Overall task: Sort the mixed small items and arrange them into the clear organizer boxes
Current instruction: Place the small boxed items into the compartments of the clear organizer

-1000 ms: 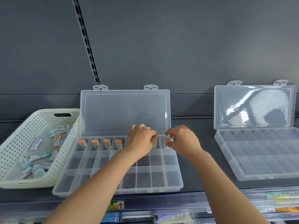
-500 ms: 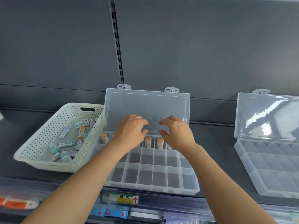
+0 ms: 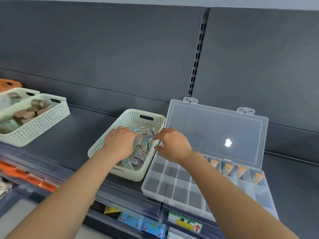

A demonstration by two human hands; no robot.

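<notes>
A white perforated basket (image 3: 128,116) sits mid-shelf holding several small teal and purple packets (image 3: 143,143). My left hand (image 3: 119,144) is inside it, fingers curled down onto the packets; its fingertips are hidden. My right hand (image 3: 172,145) hovers over the basket's right rim, thumb and fingers spread, nothing in it. Right of the basket lies the clear organizer box (image 3: 172,188) with its lid (image 3: 215,131) propped open. Several orange-capped vials (image 3: 227,169) stand in its back row; the other compartments that I see hold nothing.
Two more white baskets (image 3: 39,125) with brownish items stand at the far left, with something orange (image 3: 8,83) behind them. Price labels (image 3: 185,221) line the shelf's front edge. A slotted upright (image 3: 196,57) runs up the dark back panel.
Both hands have left the organizer's back row and moved left to the basket. My view has swung left, so the second organizer on the right is gone from sight.
</notes>
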